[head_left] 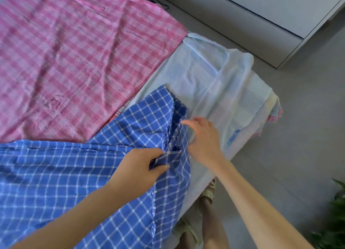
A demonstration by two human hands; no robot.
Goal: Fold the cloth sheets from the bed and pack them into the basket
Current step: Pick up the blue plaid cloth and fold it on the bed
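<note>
Blue cotton sheet with a white grid check (65, 174) lies across the near part of the bed, one raw-edged corner bunched up towards the middle. The left hand (140, 168) pinches a fold of that corner between thumb and curled fingers. The right hand (203, 138) hovers just beside it at the frayed edge, fingers loosely bent and forefinger stretched forward; whether it grasps any cloth is unclear through the blur. Beyond the blue sheet a pink checked sheet (74, 61) spreads flat over the far side, and a pale blue sheer cloth (214, 84) lies rumpled at the bed's right edge. Grey tiled floor (298, 136), a white cabinet (270, 15) and sandalled feet (207, 192) show on the right.
</note>
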